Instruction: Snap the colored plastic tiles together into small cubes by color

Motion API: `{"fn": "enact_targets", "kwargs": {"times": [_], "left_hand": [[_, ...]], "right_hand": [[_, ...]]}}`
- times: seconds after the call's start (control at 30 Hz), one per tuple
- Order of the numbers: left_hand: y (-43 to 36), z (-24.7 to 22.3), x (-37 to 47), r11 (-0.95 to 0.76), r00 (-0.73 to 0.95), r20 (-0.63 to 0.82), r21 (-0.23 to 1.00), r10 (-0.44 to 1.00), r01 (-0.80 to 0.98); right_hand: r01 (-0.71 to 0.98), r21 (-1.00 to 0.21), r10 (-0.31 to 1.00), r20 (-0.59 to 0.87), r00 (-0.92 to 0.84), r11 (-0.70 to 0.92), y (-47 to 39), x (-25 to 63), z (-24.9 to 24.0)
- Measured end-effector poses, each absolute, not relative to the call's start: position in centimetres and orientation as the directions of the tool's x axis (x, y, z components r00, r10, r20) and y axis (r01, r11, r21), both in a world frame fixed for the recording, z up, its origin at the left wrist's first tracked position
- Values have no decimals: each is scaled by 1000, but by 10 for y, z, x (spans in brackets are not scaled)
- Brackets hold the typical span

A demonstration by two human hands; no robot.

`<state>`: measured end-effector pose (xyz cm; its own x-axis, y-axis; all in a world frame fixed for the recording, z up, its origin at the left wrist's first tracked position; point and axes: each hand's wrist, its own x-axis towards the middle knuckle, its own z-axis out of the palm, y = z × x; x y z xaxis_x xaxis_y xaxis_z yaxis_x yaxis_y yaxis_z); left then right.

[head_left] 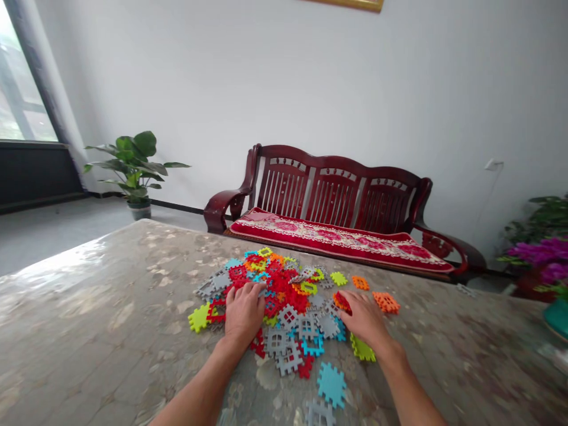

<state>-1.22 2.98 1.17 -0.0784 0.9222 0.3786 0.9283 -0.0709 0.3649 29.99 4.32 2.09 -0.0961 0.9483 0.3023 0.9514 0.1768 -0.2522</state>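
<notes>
A heap of interlocking plastic tiles (284, 284) with toothed edges lies on the table in red, grey, blue, orange and lime green. My left hand (243, 310) rests on the heap's left side, fingers bent down among red tiles; what lies beneath its fingertips is partly hidden. At the heap's right edge, my right hand (364, 318) has its thumb and fingers around an orange and red piece (341, 300). Close to that hand are an orange tile (386, 302) and a lime green tile (362, 348). Grey window-patterned tiles (276, 341) sit between the hands.
Nearest me on the patterned tablecloth (110, 331) are a light blue tile (332, 384) and a grey one (319, 413). Beyond the table stands a dark red wooden bench (335, 195). A potted plant (139, 168) is at left, purple flowers (544, 254) at right.
</notes>
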Motion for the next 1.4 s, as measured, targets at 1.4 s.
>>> {"fn": "enact_targets", "kwargs": {"times": [1.4], "left_hand": [[36, 16, -12, -70, -61, 298, 412, 953, 908]], "right_hand": [[764, -605, 907, 417, 63, 225, 16, 281, -12]]}}
